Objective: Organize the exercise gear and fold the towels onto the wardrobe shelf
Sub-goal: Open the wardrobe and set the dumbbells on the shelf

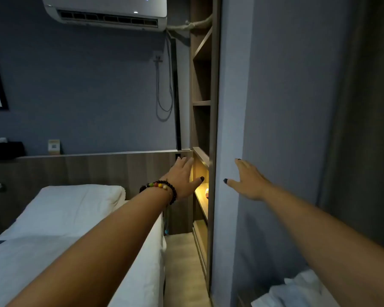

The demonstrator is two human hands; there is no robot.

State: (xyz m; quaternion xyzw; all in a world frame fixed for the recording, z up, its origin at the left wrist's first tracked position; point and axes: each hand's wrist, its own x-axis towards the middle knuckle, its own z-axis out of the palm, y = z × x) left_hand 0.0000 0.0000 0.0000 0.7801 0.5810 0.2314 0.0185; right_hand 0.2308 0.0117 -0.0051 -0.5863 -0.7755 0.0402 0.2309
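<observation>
The job looks barely begun — both arms are stretched toward the wardrobe [203, 120] and neither hand carries anything. The left hand [183, 177], with a beaded bracelet [162, 188] at the wrist, reaches with straight, spread fingers to the corner where the wooden headboard [93, 169] meets the wardrobe frame; its fingertips seem to touch a small dark panel there, though I cannot tell for certain. The right hand [247, 181] lies flat with fingers extended against the grey sliding door [228, 107], near its edge, which suggests the door is being pushed to open the wardrobe. Through the narrow gap the shelves that show appear bare, apart from a small object in the warm light of a lower shelf [201, 196]. No exercise gear can be made out anywhere. The only likely towel is a rumpled white cloth [297, 291] at the bottom right, well apart from the shelves and plainly not folded. The bed [60, 222] lies to the left with white bedding. So, as I judge it, everything is left — opening up, gathering the gear, folding, and shelving.
</observation>
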